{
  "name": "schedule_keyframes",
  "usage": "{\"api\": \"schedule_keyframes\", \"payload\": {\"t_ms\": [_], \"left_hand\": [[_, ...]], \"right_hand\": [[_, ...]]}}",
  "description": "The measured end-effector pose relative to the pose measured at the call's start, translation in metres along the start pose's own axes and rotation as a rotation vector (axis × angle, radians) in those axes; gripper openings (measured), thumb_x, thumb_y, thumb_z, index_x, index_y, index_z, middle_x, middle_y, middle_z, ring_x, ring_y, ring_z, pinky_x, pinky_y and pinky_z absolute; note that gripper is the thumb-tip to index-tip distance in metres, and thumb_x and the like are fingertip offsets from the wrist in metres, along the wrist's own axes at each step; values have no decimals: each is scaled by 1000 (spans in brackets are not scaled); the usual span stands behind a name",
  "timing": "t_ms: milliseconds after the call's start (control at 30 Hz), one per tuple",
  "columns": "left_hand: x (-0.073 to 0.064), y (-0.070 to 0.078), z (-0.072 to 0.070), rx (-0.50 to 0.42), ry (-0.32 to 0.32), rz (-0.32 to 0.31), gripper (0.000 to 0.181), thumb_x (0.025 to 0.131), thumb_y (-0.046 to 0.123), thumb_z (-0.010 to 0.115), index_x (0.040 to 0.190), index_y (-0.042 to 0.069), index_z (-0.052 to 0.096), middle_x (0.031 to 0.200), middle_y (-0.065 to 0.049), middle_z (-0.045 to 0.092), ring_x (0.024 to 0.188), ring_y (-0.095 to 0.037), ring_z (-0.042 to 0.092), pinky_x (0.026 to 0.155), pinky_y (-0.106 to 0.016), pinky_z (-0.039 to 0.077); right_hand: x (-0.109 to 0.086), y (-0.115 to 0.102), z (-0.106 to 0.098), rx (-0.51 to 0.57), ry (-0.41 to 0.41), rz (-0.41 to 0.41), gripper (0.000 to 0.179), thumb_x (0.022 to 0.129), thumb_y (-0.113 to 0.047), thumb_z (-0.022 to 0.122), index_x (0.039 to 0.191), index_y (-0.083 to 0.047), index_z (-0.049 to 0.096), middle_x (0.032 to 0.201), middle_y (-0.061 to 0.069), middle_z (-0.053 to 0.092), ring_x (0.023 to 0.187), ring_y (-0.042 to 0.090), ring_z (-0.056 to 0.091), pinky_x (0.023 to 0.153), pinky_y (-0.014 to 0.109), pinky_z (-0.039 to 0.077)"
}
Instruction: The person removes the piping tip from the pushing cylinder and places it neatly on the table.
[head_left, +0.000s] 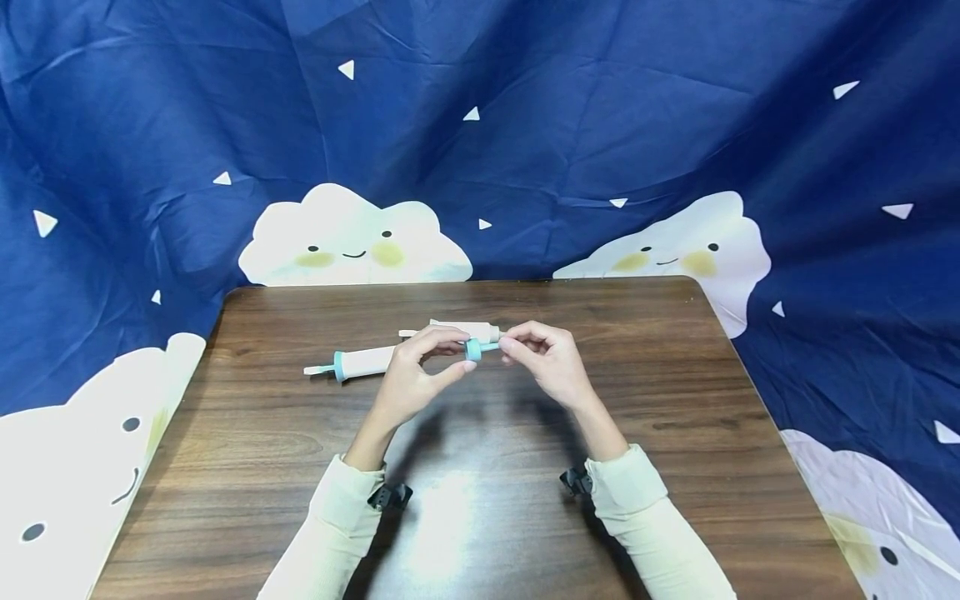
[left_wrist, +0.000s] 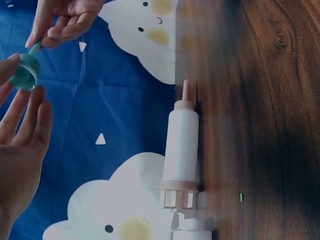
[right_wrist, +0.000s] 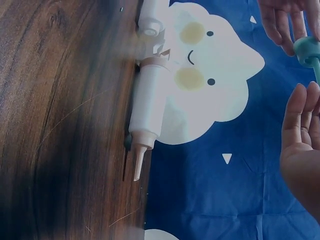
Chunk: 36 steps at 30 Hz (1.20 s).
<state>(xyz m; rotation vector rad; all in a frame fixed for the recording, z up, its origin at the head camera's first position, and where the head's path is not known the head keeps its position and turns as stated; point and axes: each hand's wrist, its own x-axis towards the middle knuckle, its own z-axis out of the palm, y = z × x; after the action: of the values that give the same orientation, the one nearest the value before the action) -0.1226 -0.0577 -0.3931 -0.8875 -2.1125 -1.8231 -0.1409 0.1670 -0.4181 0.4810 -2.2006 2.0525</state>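
Observation:
A turquoise cap-like piece [head_left: 472,350] with a thin stem is held up between both hands above the table. My left hand [head_left: 415,375] pinches its wide cup between thumb and fingers. The fingertips of my right hand [head_left: 553,358] pinch the narrow stem. In the left wrist view the hollow cup [left_wrist: 26,71] shows its open end. Just behind the hands lies a white tube [left_wrist: 182,145] with beige end pieces and a slim beige nozzle. Left of it, another white tube [head_left: 367,362] has a turquoise collar and a thin pale-tipped rod; my left hand partly covers it.
Under everything is a brown wood-grain table [head_left: 660,400], its far edge just beyond the tubes. A dark blue cloth [head_left: 540,133] with clouds and white triangles hangs behind and beside it. Black wrist cameras [head_left: 390,497] sit at both cuffs.

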Motion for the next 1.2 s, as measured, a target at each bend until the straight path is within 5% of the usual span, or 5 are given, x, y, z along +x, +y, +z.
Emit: {"api": "schedule_keyframes", "payload": {"t_ms": [700, 1000, 1200], "left_hand": [[1, 0, 3, -6, -9, 1, 33, 80, -13, 79, 112, -11, 69, 110, -21, 69, 99, -26, 66, 88, -51, 56], [-6, -33, 4, -17, -3, 8, 36, 82, -4, 82, 117, 0, 73, 115, -10, 70, 103, -20, 65, 89, -38, 56], [-4, -11, 4, 20, -4, 5, 35, 80, -11, 81, 113, -8, 71, 113, -19, 69, 103, -21, 65, 90, -33, 56]], "right_hand": [[-1, -3, 2, 36, -57, 22, 10, 94, 5, 67, 100, 14, 69, 90, 29, 70, 73, 12, 72, 71, 33, 61], [-2, -4, 6, 80, -91, 10, 10, 94, 9, 65, 100, 16, 67, 88, 28, 70, 75, 12, 72, 72, 34, 61], [-4, -5, 9, 86, -107, 2, 9, 94, 11, 63, 100, 18, 66, 87, 28, 70, 75, 12, 71, 73, 34, 61]]}}
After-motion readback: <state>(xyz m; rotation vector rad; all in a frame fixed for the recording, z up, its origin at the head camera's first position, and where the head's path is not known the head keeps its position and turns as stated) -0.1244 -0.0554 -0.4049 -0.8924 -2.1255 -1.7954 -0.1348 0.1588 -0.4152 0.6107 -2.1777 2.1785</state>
